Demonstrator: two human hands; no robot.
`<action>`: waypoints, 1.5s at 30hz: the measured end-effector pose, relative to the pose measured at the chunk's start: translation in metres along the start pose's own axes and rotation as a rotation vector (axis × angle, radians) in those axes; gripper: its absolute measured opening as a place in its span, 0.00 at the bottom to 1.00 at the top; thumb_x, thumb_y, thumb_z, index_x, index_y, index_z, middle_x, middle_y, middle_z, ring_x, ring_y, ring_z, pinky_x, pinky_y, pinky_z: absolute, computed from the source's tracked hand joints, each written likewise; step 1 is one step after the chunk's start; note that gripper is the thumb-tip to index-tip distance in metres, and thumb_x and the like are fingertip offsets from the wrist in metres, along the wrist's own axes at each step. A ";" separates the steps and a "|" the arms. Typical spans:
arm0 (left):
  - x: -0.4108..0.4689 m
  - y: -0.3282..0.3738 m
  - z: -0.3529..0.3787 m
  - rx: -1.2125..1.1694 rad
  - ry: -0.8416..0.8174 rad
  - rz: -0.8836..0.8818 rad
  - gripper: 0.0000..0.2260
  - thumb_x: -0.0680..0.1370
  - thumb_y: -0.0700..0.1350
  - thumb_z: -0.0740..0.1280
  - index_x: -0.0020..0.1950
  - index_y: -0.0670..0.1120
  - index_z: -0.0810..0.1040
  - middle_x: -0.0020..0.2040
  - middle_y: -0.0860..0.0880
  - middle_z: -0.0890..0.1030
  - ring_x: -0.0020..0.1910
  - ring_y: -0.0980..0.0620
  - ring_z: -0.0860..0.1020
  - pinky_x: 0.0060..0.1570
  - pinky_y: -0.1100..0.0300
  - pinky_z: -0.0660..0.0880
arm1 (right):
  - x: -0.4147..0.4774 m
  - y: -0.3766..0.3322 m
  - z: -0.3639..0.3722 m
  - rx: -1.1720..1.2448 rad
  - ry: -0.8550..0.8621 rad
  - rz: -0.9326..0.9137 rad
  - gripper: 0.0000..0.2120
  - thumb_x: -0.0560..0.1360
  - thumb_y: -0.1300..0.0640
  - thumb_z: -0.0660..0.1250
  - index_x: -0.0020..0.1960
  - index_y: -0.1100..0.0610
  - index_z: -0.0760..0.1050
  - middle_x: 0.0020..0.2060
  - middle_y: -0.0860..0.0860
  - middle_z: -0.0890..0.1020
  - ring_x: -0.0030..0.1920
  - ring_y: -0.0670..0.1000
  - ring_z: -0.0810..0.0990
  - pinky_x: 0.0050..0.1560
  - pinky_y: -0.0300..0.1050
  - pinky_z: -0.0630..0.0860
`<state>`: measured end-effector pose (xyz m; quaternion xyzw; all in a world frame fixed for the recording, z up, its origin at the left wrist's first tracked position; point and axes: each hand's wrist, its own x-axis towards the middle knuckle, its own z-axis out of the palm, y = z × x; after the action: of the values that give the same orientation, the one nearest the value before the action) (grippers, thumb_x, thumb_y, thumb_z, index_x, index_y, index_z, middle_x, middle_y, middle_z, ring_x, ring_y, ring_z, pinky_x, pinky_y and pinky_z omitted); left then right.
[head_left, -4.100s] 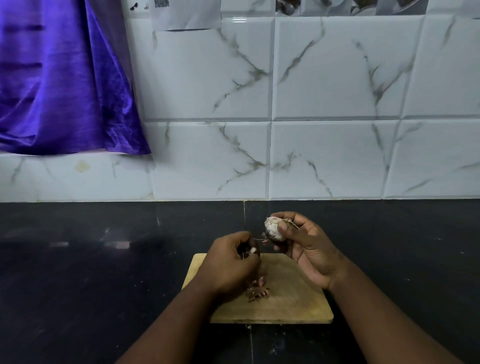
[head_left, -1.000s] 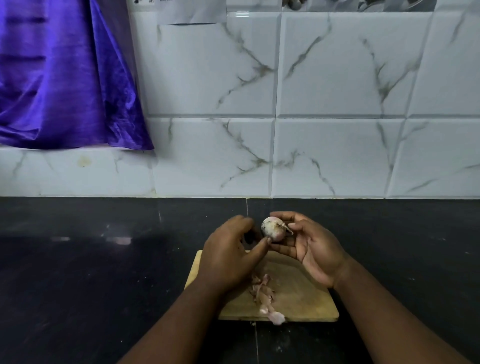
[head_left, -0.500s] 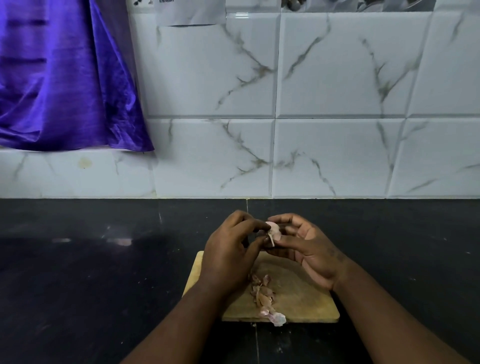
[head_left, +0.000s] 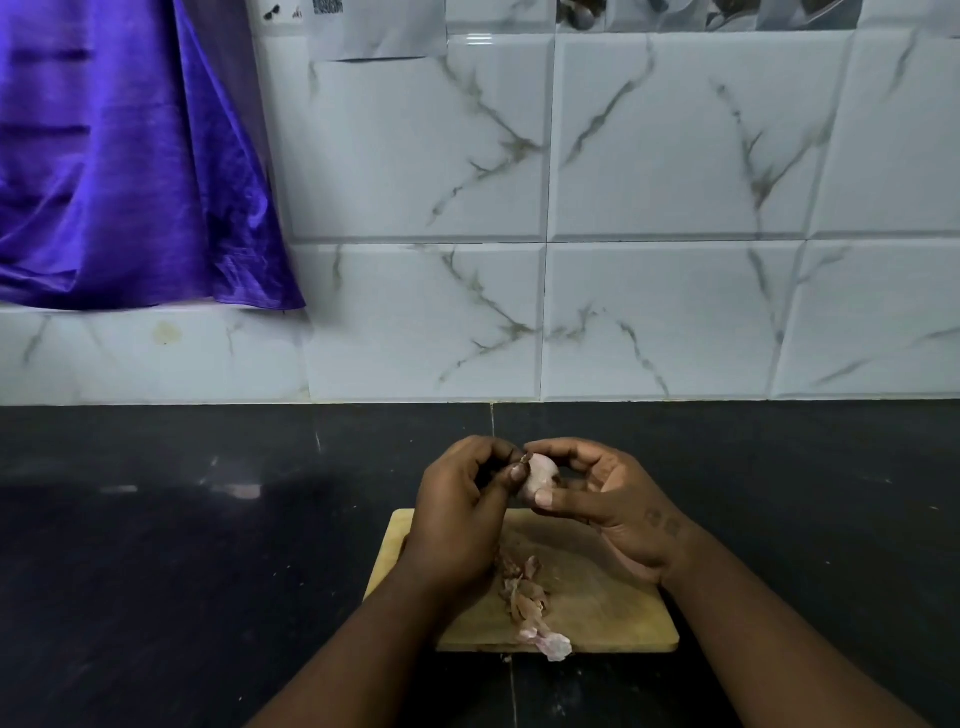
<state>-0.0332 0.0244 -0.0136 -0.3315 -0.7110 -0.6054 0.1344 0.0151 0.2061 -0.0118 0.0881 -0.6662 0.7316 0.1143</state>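
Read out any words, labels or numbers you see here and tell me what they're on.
Paper sheet on the tiled wall: dark printed block at its top edge, too blurred to read.
Right hand: two small dark marks near the wrist, unreadable.
Small onion, cutting board: no text.

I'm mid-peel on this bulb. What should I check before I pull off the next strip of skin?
1. Bulb held firmly: the right hand curls its fingers and thumb round the bulb. Ok.
2. Skin gripped: the left hand pinches the skin flap at the bulb's top. Ok.
3. Bulb over the cutting board so the peel lands on it: it sits near the far edge, and depth is unclear. Cannot tell.
4. Peel pile kept on the board: one pale scrap hangs over the near edge onto the countertop. Not ok.
5. Skin left on the bulb's hidden side: cannot tell.
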 end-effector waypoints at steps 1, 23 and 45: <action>0.000 0.000 0.001 -0.046 -0.007 -0.028 0.11 0.80 0.33 0.70 0.46 0.50 0.83 0.45 0.50 0.85 0.45 0.58 0.83 0.43 0.69 0.76 | 0.000 0.000 0.000 0.000 0.002 -0.008 0.23 0.69 0.71 0.76 0.62 0.59 0.82 0.59 0.61 0.85 0.59 0.65 0.84 0.64 0.62 0.78; 0.005 0.000 0.002 -0.953 -0.195 -0.422 0.06 0.73 0.40 0.75 0.47 0.41 0.80 0.44 0.41 0.75 0.43 0.47 0.72 0.49 0.52 0.71 | -0.002 -0.005 0.004 0.114 -0.046 -0.073 0.24 0.62 0.62 0.79 0.58 0.64 0.83 0.52 0.64 0.85 0.51 0.61 0.85 0.50 0.51 0.83; 0.004 -0.008 0.004 -0.468 0.084 -0.221 0.09 0.74 0.29 0.75 0.46 0.42 0.88 0.47 0.41 0.88 0.50 0.45 0.86 0.52 0.55 0.83 | 0.001 0.000 0.001 -0.054 0.039 -0.097 0.25 0.64 0.67 0.81 0.59 0.57 0.82 0.56 0.60 0.85 0.56 0.56 0.84 0.59 0.53 0.80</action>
<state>-0.0404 0.0290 -0.0177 -0.2483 -0.5775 -0.7776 0.0165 0.0144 0.2050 -0.0117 0.1027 -0.6783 0.7087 0.1648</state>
